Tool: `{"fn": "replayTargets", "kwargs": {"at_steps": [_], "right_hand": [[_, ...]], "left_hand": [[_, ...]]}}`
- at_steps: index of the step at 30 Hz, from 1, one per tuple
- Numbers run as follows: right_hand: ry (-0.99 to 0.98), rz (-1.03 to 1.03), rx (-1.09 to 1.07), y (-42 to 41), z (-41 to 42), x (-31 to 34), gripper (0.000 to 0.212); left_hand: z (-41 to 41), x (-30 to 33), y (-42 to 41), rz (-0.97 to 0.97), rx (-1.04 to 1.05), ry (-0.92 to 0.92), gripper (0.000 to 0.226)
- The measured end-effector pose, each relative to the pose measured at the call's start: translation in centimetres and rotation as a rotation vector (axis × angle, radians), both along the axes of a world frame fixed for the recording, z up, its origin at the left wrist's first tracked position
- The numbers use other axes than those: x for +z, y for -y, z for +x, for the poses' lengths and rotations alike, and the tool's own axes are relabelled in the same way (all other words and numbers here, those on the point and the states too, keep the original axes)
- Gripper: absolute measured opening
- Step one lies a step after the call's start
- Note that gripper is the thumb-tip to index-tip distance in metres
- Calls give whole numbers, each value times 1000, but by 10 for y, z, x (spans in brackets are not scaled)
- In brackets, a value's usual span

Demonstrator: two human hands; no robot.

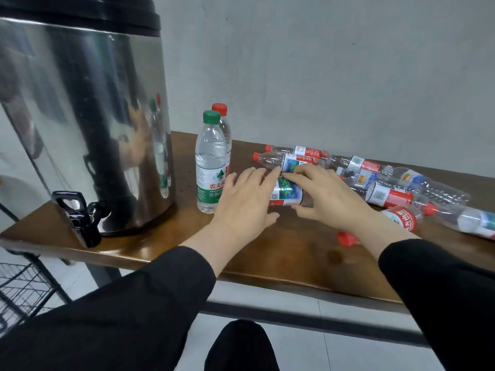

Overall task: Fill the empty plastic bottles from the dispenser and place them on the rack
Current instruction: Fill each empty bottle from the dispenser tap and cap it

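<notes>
The right hand curls round an empty bottle lying on the table, thumb beneath it and fingers over its label. At its nine o'clock the left hand lies spread, fingers straight, fingertips at the bottle (contact uncertain). The dispenser stands at ten o'clock; more empties lie at three o'clock.

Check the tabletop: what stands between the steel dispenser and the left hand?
Head view: two upright capped bottles, the green-capped bottle in front and the red-capped bottle behind it, between the dispenser and the left hand.
</notes>
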State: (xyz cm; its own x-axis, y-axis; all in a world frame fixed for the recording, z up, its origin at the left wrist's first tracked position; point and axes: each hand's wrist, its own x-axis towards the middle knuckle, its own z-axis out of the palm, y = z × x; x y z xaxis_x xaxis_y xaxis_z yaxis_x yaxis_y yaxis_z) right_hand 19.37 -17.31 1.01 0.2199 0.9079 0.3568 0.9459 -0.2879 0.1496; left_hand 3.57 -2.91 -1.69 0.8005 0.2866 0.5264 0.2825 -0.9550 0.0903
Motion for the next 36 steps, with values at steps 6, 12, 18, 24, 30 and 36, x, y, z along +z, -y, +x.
{"fn": "replayTargets", "kwargs": {"at_steps": [6,12,18,24,30,36], "right_hand": [[-17,167,14,28,5,-2,71],[-212,533,-244,74,16,-24,44],[-293,560,-304,99,17,-52,37],[-375,508,-304,95,9,-49,35],[-717,641,-162,54,-42,4,42],[-722,600,-37,2,-105,60,46]], "left_hand": [[11,0,5,-41,84,-44,82],[-10,-14,10,-371,90,54,76],[-23,-21,16,-478,63,120,75],[-36,-24,24,-556,49,120,76],[-65,-23,34,-680,18,198,72],[-118,-26,35,-726,-72,189,75]]}}
